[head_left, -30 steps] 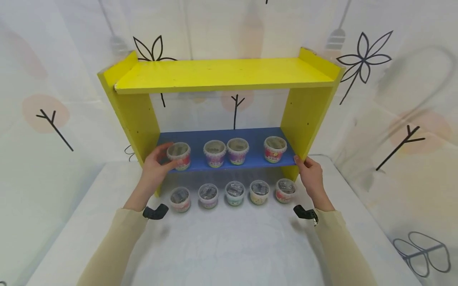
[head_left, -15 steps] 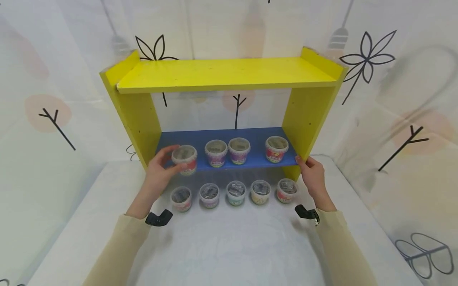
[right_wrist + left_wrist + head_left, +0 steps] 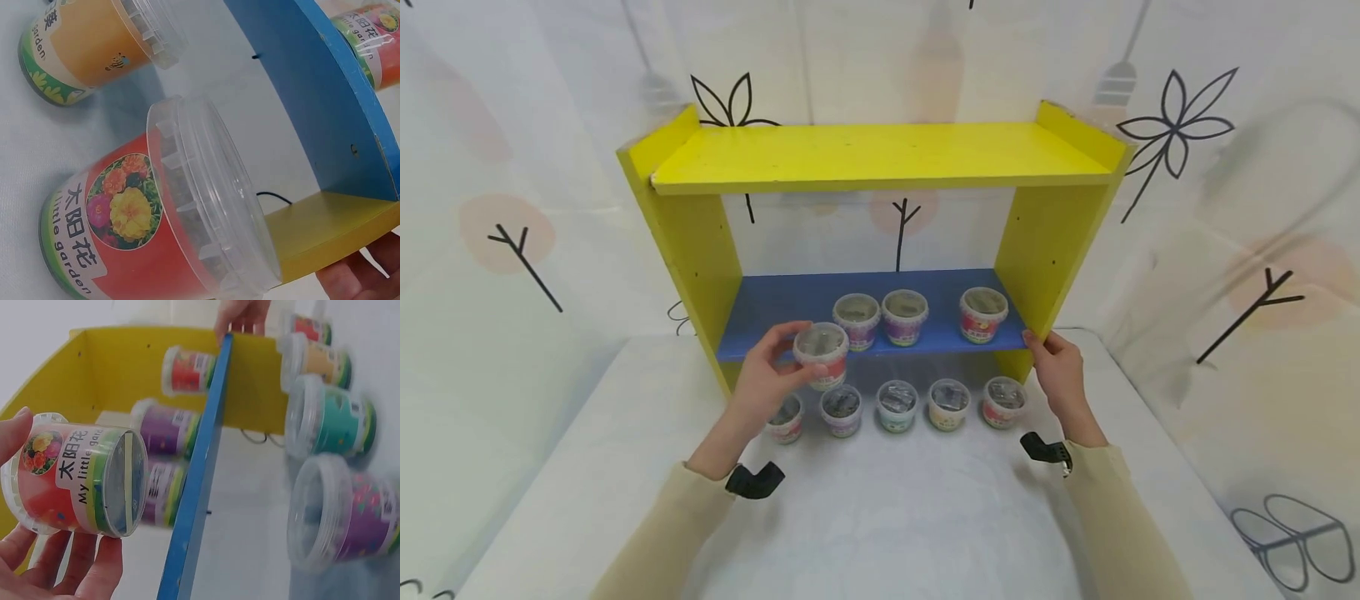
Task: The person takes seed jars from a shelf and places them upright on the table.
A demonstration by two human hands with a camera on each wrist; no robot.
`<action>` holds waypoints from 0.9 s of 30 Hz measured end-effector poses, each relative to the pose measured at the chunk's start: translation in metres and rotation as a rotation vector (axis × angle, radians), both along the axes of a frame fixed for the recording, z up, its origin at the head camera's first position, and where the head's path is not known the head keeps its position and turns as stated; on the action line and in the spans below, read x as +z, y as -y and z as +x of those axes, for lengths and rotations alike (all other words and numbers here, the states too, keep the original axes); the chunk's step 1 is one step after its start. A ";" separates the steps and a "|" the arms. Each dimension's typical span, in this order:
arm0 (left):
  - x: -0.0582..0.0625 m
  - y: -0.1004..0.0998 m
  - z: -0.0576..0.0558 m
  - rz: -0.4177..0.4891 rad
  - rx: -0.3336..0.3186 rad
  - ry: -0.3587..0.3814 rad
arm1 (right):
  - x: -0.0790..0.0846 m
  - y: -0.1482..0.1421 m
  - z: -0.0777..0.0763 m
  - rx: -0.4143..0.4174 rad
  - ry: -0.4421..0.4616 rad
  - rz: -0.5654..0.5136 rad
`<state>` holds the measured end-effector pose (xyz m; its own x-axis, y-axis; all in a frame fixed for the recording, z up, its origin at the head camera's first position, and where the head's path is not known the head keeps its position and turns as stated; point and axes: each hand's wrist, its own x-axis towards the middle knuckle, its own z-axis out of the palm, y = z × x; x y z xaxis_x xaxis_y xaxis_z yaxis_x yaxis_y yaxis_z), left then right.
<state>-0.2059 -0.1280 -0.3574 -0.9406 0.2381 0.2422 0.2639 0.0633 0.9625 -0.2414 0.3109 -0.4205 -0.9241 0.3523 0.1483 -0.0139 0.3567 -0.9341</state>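
Note:
My left hand (image 3: 762,387) grips a small clear plastic tub (image 3: 822,340) with a red flower label, thumb on one side and fingers on the other. The tub is off the blue shelf board (image 3: 782,300), in front of its edge and above the lower row. In the left wrist view the label (image 3: 53,481) reads "My little garden". At the far end, my right hand (image 3: 1060,375) holds the right side of the yellow shelf unit (image 3: 1048,242), its thumb by the blue board's front corner. Some of its fingers are hidden behind the side panel.
On the blue board stand two purple-labelled tubs (image 3: 856,321) and a red-labelled tub (image 3: 981,315). Several more tubs (image 3: 897,407) line up on the white tabletop (image 3: 880,517) beneath. The unit's yellow top board (image 3: 865,154) overhangs the blue one.
My left hand has lifted the red-labelled tub off the left end of the blue board and brought it forward and right. My right hand stays on the shelf unit.

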 end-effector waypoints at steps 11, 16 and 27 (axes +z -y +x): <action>-0.015 -0.032 0.009 0.037 -0.127 0.017 | 0.001 0.001 0.001 0.001 0.002 0.001; -0.025 -0.045 0.013 0.030 -0.176 0.008 | 0.000 0.000 0.001 0.005 0.008 -0.001; -0.047 -0.080 0.021 -0.090 -0.207 0.001 | -0.001 -0.001 0.000 0.009 0.010 0.003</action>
